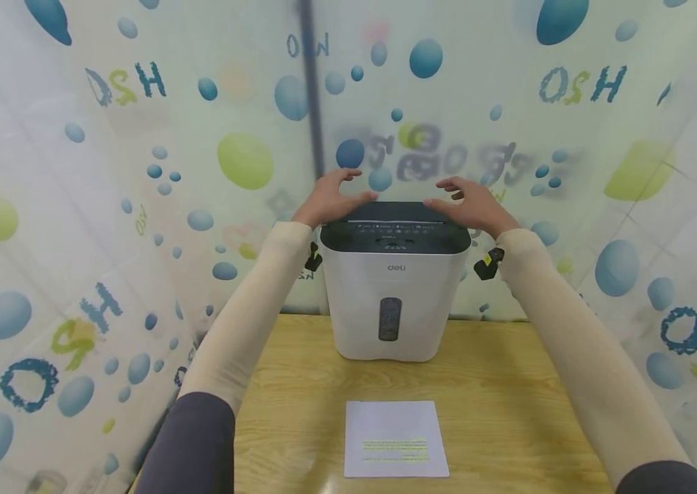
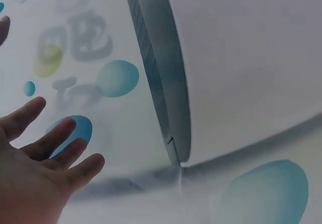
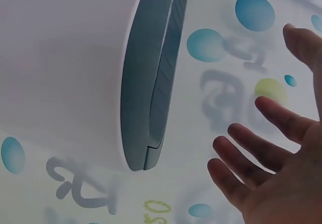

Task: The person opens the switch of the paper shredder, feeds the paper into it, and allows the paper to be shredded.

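A white shredder with a dark top stands upright on the wooden table. Over the left side of its top, the left hand is raised with fingers spread; in the left wrist view this hand is apart from the dark rim. The right hand hovers likewise over the right side, and in the right wrist view the hand shows its spread fingers beside the rim. Neither hand holds anything. A white sheet with highlighted lines lies on the table in front.
The wooden table reaches back to a curtain printed with blue and green spots and letters, which surrounds it at the back and sides. A small black device is at the right wrist, another at the left.
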{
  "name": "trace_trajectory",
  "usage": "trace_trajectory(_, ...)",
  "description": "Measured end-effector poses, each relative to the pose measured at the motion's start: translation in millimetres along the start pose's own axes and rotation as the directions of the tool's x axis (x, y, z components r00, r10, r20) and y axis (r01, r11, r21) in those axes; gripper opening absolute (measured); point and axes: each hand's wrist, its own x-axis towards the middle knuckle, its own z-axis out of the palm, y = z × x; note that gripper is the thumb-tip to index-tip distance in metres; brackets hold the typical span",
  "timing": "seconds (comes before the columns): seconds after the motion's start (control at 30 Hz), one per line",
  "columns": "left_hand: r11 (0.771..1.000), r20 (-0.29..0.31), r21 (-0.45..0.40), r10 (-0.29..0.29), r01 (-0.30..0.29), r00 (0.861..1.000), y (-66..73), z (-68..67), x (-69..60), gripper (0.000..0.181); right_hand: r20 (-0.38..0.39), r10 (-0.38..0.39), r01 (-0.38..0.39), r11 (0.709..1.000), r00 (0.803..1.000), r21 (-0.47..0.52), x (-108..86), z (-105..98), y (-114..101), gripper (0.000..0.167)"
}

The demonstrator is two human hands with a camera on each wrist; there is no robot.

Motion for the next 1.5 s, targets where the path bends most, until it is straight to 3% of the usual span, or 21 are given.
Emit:
trace_trajectory(0.27, 0.999, -0.040, 0.040, 0.034, -0.032, 0.999, -9.3, -7.0, -18.3, 0.099, -0.039, -0.013, 0.012, 1.000, 0.999, -0.027, -18.4, -6, 10, 0.091)
trace_trajectory(0.7, 0.999, -0.078, 0.042, 0.027, -0.024, 0.997, -49.9, -8.0, -59.1, 0.110, -0.103, -0.096, 0.085, 0.990, 0.990, -0.111, -55.2, -7, 35, 0.100)
trace_trajectory(0.93, 0.992, -0.127, 0.115, 0.070, -0.055, 0.989, -67.7, 7.6, -85.0, 0.114, -0.142, -0.136, 0.113, 0.981, 0.980, -0.160, -80.1, 4, 52, 0.101)
trace_trajectory(1.17, 0.989, -0.149, 0.144, 0.060, -0.039, 0.987, -84.4, 26.3, -113.6, 0.114, -0.223, -0.231, 0.173, 0.952, 0.947, -0.251, -97.2, 28, 75, 0.101)
trace_trajectory(1.3, 0.991, -0.163, 0.134, 0.047, -0.025, 0.986, -94.2, 40.3, -128.8, 0.115, -0.261, -0.245, 0.177, 0.950, 0.934, -0.258, -110.3, 44, 86, 0.103)
trace_trajectory(1.5, 0.995, -0.166, 0.096, 0.002, 0.015, 0.986, -111.0, 60.9, -150.8, 0.119, -0.264, -0.206, 0.146, 0.962, 0.942, -0.229, -128.0, 69, 103, 0.107)
